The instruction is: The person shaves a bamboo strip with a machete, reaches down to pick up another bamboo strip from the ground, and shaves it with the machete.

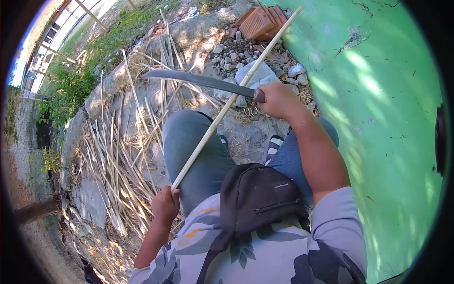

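My left hand is closed round the lower end of a long, pale bamboo strip. The strip slants up and away to the right, over my left thigh and past the stones. My right hand grips the handle of a machete, whose dark, curved blade points left. The blade crosses the strip close to the handle; whether its edge bites into the strip I cannot tell. Several split bamboo strips lie in a loose heap on the ground at my left.
A green wall rises close on my right. Beyond my knees are a pile of stones, a pale slab and stacked orange roof tiles. A black bag hangs at my front. Green bushes grow at the far left.
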The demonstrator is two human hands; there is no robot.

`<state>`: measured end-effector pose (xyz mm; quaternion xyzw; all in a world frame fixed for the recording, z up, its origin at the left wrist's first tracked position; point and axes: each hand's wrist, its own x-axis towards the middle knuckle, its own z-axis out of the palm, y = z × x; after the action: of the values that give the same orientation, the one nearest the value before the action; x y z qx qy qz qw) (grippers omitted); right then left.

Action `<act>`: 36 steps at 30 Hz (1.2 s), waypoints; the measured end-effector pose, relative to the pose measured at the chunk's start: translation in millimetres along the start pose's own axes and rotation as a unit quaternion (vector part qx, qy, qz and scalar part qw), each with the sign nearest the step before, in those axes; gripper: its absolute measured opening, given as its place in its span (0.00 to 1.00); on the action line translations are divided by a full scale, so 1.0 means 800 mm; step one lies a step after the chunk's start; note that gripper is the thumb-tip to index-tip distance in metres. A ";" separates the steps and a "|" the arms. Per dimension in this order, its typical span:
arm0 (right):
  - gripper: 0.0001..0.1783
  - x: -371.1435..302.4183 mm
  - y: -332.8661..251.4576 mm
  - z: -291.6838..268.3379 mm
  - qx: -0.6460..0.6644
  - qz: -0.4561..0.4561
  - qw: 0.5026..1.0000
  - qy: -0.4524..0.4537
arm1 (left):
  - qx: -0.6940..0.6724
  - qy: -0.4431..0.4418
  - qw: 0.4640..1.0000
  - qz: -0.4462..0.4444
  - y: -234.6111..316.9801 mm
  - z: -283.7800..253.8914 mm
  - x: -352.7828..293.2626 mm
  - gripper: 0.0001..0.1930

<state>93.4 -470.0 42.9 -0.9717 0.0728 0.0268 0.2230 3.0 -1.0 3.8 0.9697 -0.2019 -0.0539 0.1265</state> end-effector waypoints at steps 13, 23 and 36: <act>0.12 -0.006 -0.013 -0.005 0.022 -0.005 1.000 -0.019 | -0.014 0.006 1.000 0.018 -0.003 -0.001 0.000 0.16; 0.11 0.001 0.029 -0.002 0.085 0.052 0.995 0.017 | -0.019 0.003 1.000 0.017 0.008 -0.007 0.010 0.16; 0.13 0.011 0.042 -0.005 0.099 0.078 0.992 0.009 | -0.015 -0.010 1.000 0.010 0.012 -0.009 0.012 0.17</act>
<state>97.1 -502.8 31.2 -0.9362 0.1531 0.0285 0.3150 9.3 -12.1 13.1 0.9650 -0.2123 -0.0656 0.1391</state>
